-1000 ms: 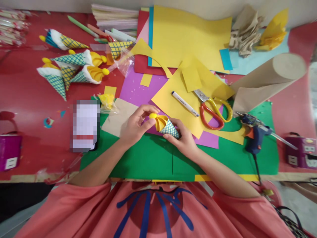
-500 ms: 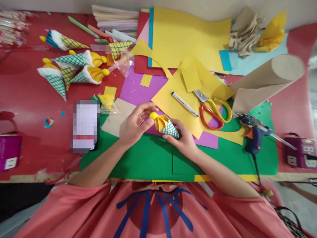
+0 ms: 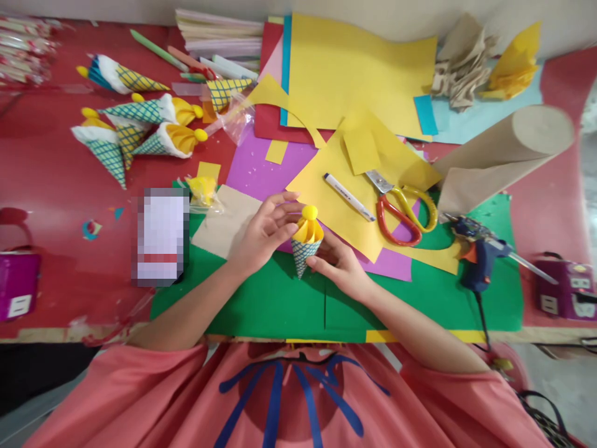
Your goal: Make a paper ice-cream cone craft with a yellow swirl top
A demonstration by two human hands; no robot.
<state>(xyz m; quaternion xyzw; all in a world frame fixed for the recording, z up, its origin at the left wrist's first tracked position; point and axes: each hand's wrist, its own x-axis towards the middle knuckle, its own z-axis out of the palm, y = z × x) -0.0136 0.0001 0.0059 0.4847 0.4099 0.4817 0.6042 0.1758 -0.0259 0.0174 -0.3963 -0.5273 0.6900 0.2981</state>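
A small paper ice cream cone (image 3: 306,250) stands nearly upright between my hands, its tip down. It has a blue-green lattice on white, yellow folded paper in its mouth and a yellow ball on top. My right hand (image 3: 342,264) grips its right side, thumb in front, the other fingers partly hidden behind. From the left, my left hand (image 3: 270,227) touches the rim with bent fingers. Under the hands lies green card (image 3: 270,305). Just beyond are yellow paper sheets (image 3: 321,193), a marker (image 3: 349,197) and scissors (image 3: 396,208) with red and yellow handles.
Several similar paper cones (image 3: 105,149) lie at the far left, near a blurred phone-like rectangle (image 3: 161,236). A glue gun (image 3: 480,255) rests at the right, below a roll of brown paper (image 3: 504,149). Large yellow sheets (image 3: 359,74) lie at the back.
The cone has turned from lying sideways, ball to the left, to nearly upright with the ball on top. My left hand has shifted slightly right and now meets its rim.
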